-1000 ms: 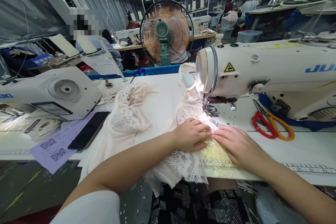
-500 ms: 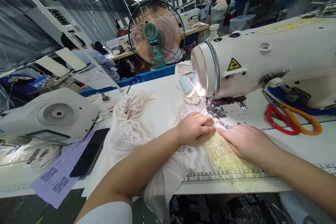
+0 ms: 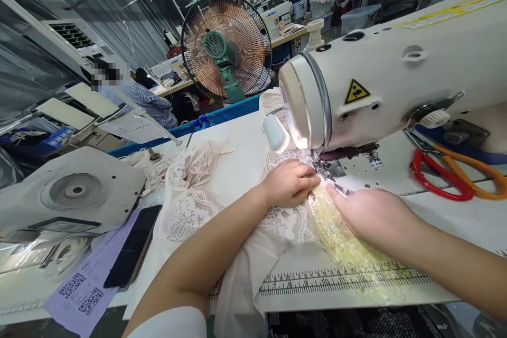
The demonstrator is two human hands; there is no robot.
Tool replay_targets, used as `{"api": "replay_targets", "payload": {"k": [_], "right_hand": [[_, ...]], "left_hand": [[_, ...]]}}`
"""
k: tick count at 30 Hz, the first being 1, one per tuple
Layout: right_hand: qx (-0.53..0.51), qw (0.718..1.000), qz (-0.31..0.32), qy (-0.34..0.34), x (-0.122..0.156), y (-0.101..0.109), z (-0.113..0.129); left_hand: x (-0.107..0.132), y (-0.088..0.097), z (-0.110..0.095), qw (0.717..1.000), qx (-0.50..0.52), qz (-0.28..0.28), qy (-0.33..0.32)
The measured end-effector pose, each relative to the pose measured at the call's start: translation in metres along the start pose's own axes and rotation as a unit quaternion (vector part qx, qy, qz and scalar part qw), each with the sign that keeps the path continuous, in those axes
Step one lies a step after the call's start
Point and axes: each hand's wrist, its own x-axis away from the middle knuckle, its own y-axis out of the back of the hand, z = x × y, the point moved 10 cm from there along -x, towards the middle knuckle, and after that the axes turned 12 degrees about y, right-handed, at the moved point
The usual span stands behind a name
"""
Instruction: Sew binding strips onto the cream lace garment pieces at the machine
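Note:
My left hand [image 3: 291, 184] presses down on a cream lace garment [image 3: 291, 224] just before the presser foot [image 3: 325, 169] of a white sewing machine [image 3: 364, 79]. Its fingers are bent together, the tips pinching the fabric edge by the needle area. My right hand [image 3: 376, 216] is closed beside it, thumb forward, close to a thin metal piece [image 3: 338, 188] at the foot. Whatever its fingers hold is hidden. Crinkled clear tape over a yellow patch [image 3: 336, 237] lies below both hands. A second lace piece [image 3: 190, 216] rests left of my forearm.
Scissors with red and orange handles [image 3: 443, 174] lie right of the needle area. On the left are a phone [image 3: 132, 245], a purple paper [image 3: 85, 290] and another white machine part [image 3: 75, 190]. A printed ruler [image 3: 309, 282] runs along the front edge. A fan [image 3: 227, 47] stands behind.
The view has shifted and tilted slightly. Both hands stay close to the presser foot, with the left fingertips drawn a little away from the right thumb. More of the yellow patch shows between them.

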Motion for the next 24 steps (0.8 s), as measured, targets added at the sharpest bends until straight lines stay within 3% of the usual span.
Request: {"api": "replay_targets", "payload": {"k": [3, 5, 11, 17, 21, 24], "right_hand": [[0.014, 0.995, 0.099, -0.011, 0.003, -0.011, 0.0], [0.007, 0.994, 0.111, -0.009, 0.003, -0.008, 0.001], [0.027, 0.999, 0.04, 0.011, 0.001, 0.002, 0.004], [0.012, 0.998, 0.062, 0.004, 0.005, -0.002, 0.005], [-0.013, 1.0, -0.009, 0.015, 0.018, 0.013, 0.009], [-0.063, 0.995, -0.074, 0.029, 0.037, 0.025, 0.014]], "left_hand": [[-0.002, 0.0, 0.006, 1.0, -0.003, -0.003, 0.007], [-0.004, 0.001, 0.01, 1.0, -0.006, -0.006, 0.015], [-0.007, -0.001, 0.02, 0.999, -0.02, -0.011, 0.039], [-0.008, 0.006, 0.027, 0.996, -0.047, -0.01, 0.079], [-0.001, 0.033, 0.009, 0.997, -0.027, -0.013, 0.073], [0.01, 0.033, -0.016, 0.997, -0.004, 0.072, 0.016]]}}
